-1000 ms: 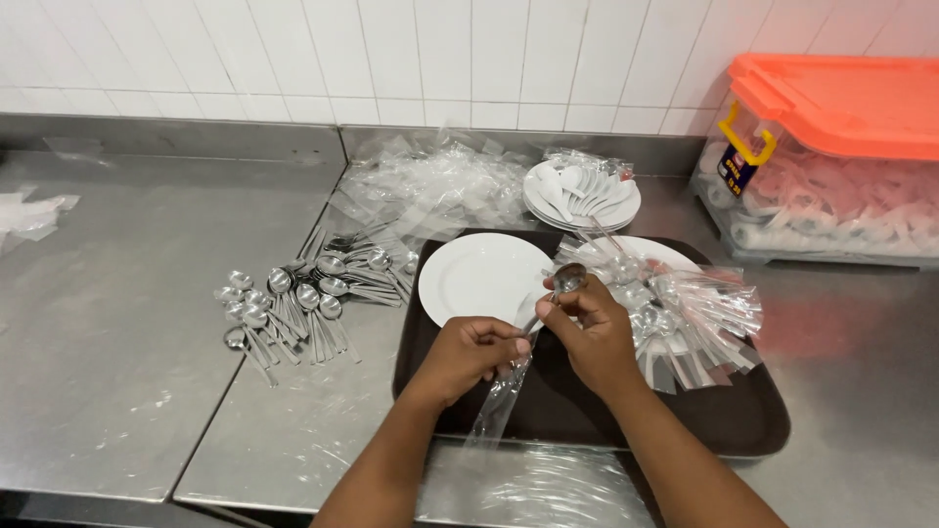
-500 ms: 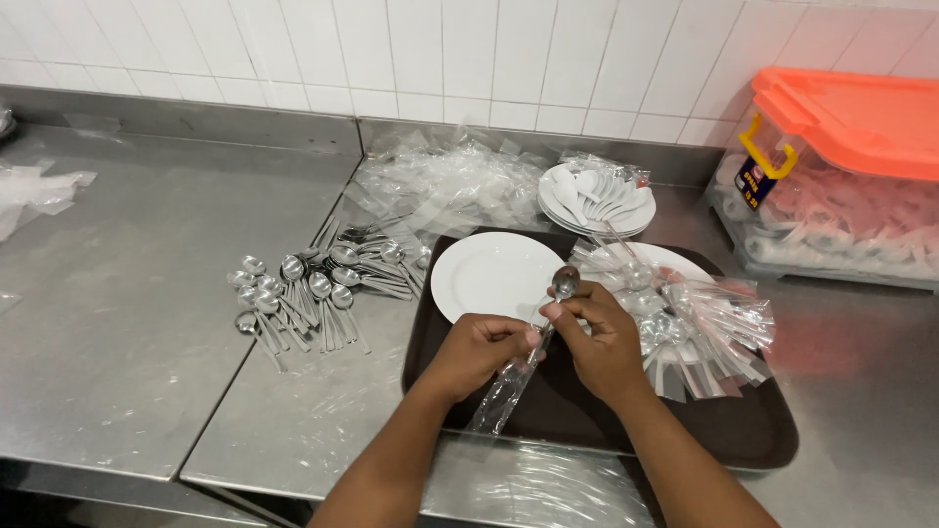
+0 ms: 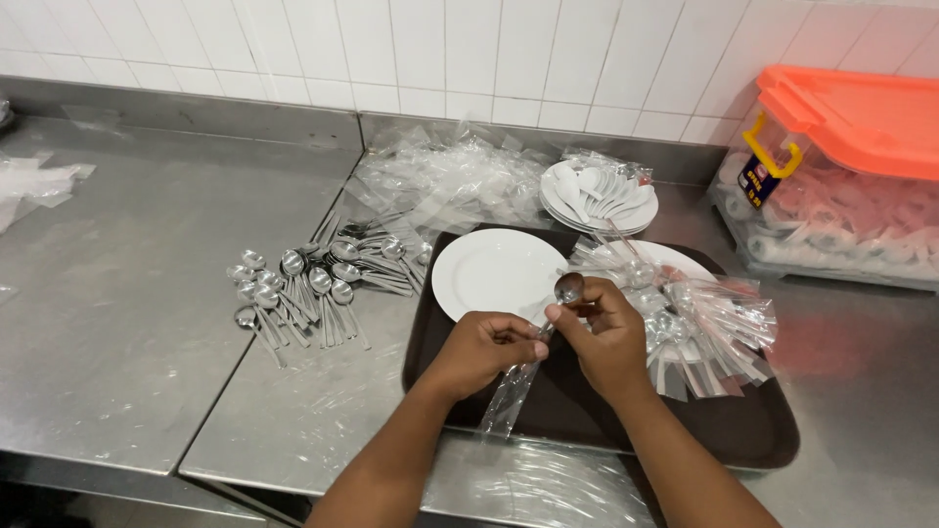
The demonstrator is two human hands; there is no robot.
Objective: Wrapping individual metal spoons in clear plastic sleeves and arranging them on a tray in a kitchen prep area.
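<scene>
A steel tabletop (image 3: 117, 323) runs below a white tiled wall (image 3: 469, 49). At the far right stands a clear bin (image 3: 831, 220) with an orange lid (image 3: 861, 108) and a yellow latch, full of wrapped pale things. A dark brown tray (image 3: 587, 411) lies on the tabletop before the person. On the tray's back left sits a bare white plate (image 3: 494, 274); to its right a second plate (image 3: 675, 262) is mostly covered by a heap of spoons in clear sleeves (image 3: 709, 332). Behind the tray, a stack of plates (image 3: 597, 200) carries white spoons, and left of it lies a pile of empty clear wrappers (image 3: 440, 181). More crumpled plastic (image 3: 39, 181) lies at the far left edge. Left of the tray, bare metal spoons (image 3: 303, 288) lie in rough rows, bowls away from the person, touching one another.

Both hands meet over the tray's middle, just in front of the bare plate. The right hand (image 3: 606, 337) is closed on a spoon (image 3: 565, 290), thumb and fingers pinching its handle just under the bowl, which sticks up free of plastic. The left hand (image 3: 484, 347) is closed on the sleeve (image 3: 514, 391), pinching its upper end beside the right hand; the rest of the sleeve hangs down toward the tray's near rim
</scene>
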